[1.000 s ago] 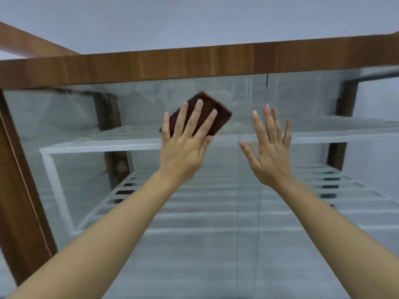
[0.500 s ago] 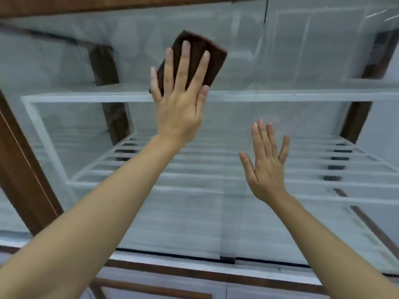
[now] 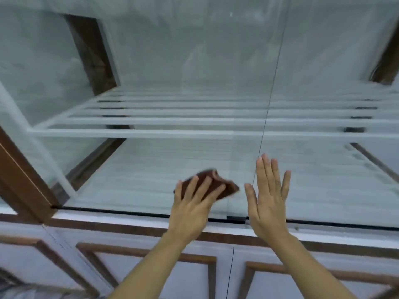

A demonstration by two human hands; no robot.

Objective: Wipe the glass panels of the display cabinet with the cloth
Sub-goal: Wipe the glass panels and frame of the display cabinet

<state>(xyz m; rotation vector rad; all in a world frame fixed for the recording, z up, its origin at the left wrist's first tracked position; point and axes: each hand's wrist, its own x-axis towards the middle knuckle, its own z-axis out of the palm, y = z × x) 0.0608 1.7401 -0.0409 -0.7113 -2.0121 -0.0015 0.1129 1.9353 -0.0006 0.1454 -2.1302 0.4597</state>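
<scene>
The display cabinet (image 3: 19,182) has a brown wooden frame. The left glass panel (image 3: 151,50) and the right glass panel (image 3: 334,61) meet at a vertical seam. A white slatted shelf (image 3: 151,121) sits behind the glass.

The right hand (image 3: 267,203) is held flat at the seam. Its fingers (image 3: 266,171) are straight and hold nothing.

The left hand (image 3: 192,212) presses the brown cloth (image 3: 228,187) against the lower left panel, near the bottom track. Its fingers (image 3: 201,188) are straight and spread over the cloth.

Two hands (image 3: 192,212) (image 3: 267,208), one cloth (image 3: 226,187), two glass panels (image 3: 151,50) (image 3: 334,50), one shelf (image 3: 151,133).
</scene>
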